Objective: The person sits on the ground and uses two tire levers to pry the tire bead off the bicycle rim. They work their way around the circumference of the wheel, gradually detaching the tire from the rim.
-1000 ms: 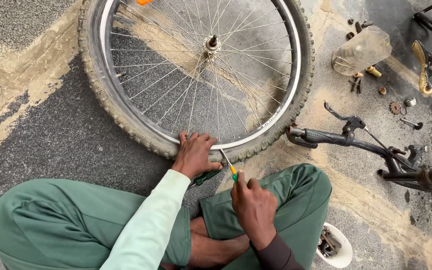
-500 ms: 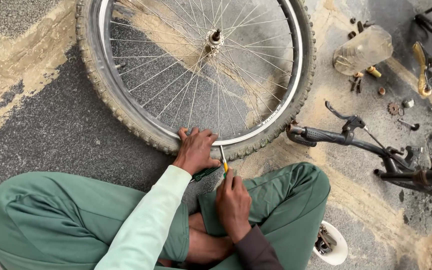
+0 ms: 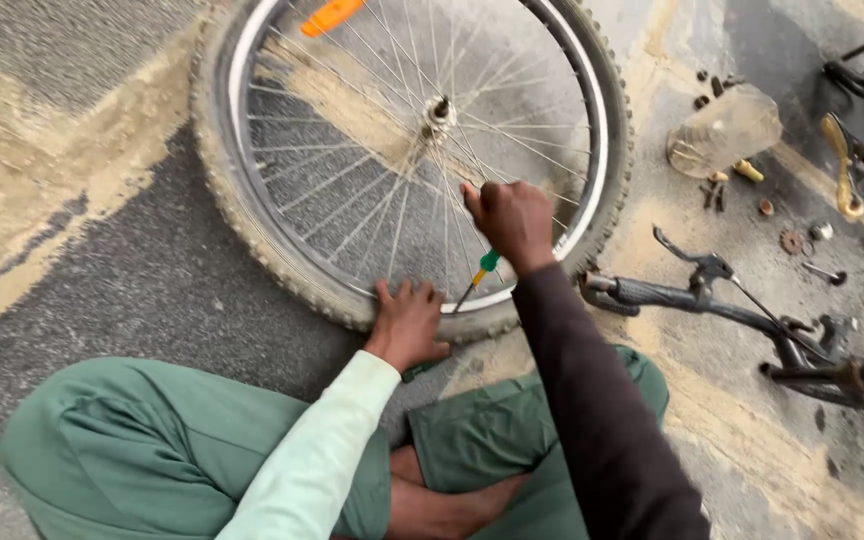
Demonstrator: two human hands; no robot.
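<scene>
daylight: even, soft | shadows: faint | focus: sharp | glare: none

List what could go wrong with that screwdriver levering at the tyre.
1. The screwdriver tip is wedged at the rim beside the left hand; a slip could stab those fingers.
2. The right hand works among the spokes; a sudden release could jam knuckles into them.
3. The metal tip could pinch whatever lies under the tyre.
</scene>
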